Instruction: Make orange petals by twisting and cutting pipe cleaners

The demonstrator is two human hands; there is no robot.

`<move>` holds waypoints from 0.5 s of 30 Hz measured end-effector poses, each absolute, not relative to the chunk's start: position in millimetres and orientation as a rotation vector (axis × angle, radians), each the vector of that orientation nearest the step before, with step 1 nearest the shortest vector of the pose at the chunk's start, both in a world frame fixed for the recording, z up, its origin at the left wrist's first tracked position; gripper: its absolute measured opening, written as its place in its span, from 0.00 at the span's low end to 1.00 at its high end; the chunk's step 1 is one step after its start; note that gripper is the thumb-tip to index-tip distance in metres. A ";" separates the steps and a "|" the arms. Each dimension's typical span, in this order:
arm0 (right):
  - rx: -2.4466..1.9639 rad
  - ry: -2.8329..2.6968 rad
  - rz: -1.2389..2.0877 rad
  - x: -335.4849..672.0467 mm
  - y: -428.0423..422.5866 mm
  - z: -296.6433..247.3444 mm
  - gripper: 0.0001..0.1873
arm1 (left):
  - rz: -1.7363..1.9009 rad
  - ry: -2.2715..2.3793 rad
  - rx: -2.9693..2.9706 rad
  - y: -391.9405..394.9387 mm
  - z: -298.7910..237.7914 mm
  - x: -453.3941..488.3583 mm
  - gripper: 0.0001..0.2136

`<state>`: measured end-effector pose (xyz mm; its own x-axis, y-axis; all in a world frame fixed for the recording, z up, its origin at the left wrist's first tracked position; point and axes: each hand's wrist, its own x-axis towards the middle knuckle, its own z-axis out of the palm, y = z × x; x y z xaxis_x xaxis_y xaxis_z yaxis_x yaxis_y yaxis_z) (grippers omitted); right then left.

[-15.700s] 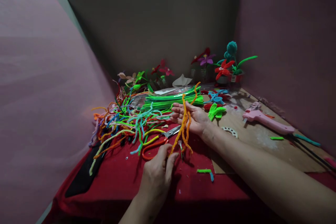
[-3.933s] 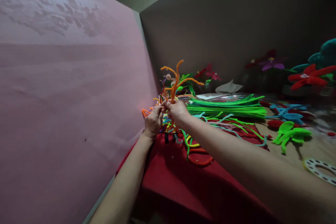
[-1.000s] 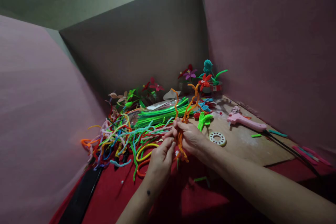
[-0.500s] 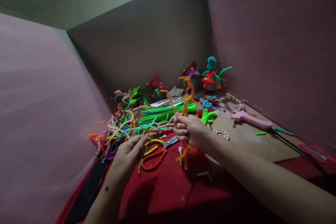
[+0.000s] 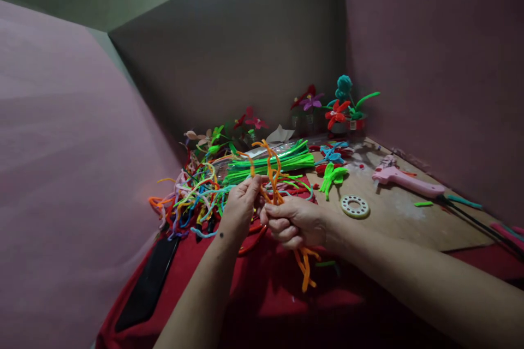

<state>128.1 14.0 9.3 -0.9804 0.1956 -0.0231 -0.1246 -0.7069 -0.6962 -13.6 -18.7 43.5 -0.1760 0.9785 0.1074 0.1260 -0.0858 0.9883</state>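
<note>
A bundle of orange pipe cleaners point(image 5: 305, 270) runs through my right hand point(image 5: 292, 221), which is wrapped around its middle. Bent ends stick out above the fist and loose ends hang below it. Close beside it, my left hand point(image 5: 241, 204) pinches one orange strand that leans away from the rest. Under my hands lie scissors point(image 5: 254, 241), mostly hidden, with part of a red handle showing. A tangled heap of coloured pipe cleaners point(image 5: 184, 202) is left of my left hand, and straight green pipe cleaners point(image 5: 270, 166) lie behind both hands.
A brown board point(image 5: 393, 218) on the right bears a pink glue gun point(image 5: 409, 181), a white ring with holes point(image 5: 355, 206) and a green pipe-cleaner piece point(image 5: 332, 177). A black phone-like slab point(image 5: 145, 286) lies at left on the red cloth point(image 5: 196, 294). Pipe-cleaner flowers point(image 5: 338, 114) stand at the back.
My left hand has moved right and up to the bundle and now pinches one orange strand. My right hand has lowered slightly, with the bundle tilted. The view has shifted a little.
</note>
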 end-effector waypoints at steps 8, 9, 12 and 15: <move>-0.500 -1.199 2.672 117.6 7.0 9.7 0.14 | 1.159 1.150 1.099 -22.0 37.5 7.1 0.12; -0.467 -1.164 2.687 117.9 6.3 8.9 0.14 | 1.229 1.114 1.027 -19.5 38.3 8.6 0.12; -0.329 -1.041 2.669 119.5 4.7 5.7 0.12 | 1.408 0.996 0.833 -10.5 41.4 6.7 0.11; -0.228 -0.964 2.592 119.6 2.0 2.6 0.13 | 1.508 0.936 0.703 -4.0 44.7 1.1 0.09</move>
<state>119.6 2.0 2.6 -0.9204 0.3901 -0.0242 -0.2796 -0.7004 -0.6567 1.1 -4.0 44.7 -0.1514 0.9856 -0.0754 -0.5048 -0.0116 0.8631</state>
